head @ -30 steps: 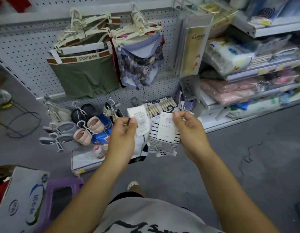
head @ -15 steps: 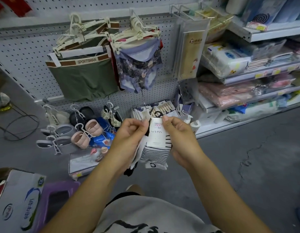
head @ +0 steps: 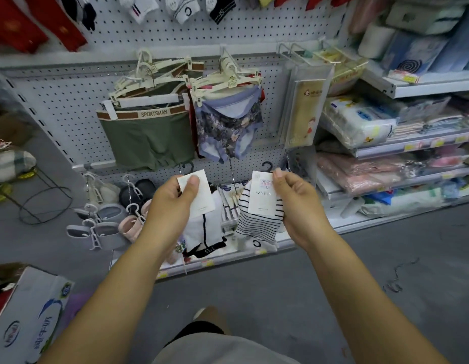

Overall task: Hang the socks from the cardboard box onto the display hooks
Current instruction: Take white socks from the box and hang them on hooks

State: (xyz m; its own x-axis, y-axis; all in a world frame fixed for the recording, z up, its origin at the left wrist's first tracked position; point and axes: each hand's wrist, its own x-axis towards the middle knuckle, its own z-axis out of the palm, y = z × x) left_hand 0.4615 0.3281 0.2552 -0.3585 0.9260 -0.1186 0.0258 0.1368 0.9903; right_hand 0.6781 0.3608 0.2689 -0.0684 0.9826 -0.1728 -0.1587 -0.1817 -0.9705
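Socks (head: 257, 224) in left fingers (head: 192, 183), right fingers (head: 278, 176)

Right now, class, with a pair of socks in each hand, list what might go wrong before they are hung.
Each hand pinches only a paper card: the left hand holds the white socks, the right hand the striped socks. A card might tear or slip, dropping a pair. With both hands occupied, guiding the small black hook onto the pegboard could be awkward.
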